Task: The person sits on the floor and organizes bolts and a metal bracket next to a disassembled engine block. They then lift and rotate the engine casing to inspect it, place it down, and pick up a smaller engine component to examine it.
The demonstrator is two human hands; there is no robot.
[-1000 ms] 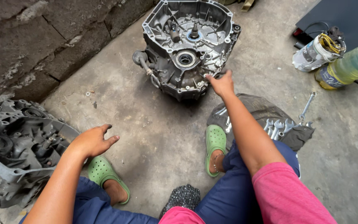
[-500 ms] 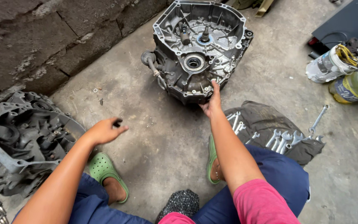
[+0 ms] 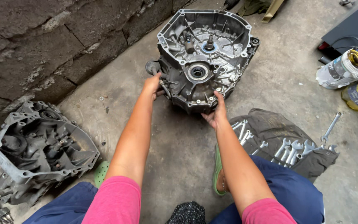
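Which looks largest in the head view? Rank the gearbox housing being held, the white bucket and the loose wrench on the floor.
1. Gearbox housing
2. White bucket
3. Loose wrench

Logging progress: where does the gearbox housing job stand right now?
Done: one housing half lies apart by the wall; spanners are laid out on a cloth. In hand: left hand and right hand both grip the near edge of the open gearbox case on the floor. Left: the case's shaft and bearings are in place; no tool is picked up.
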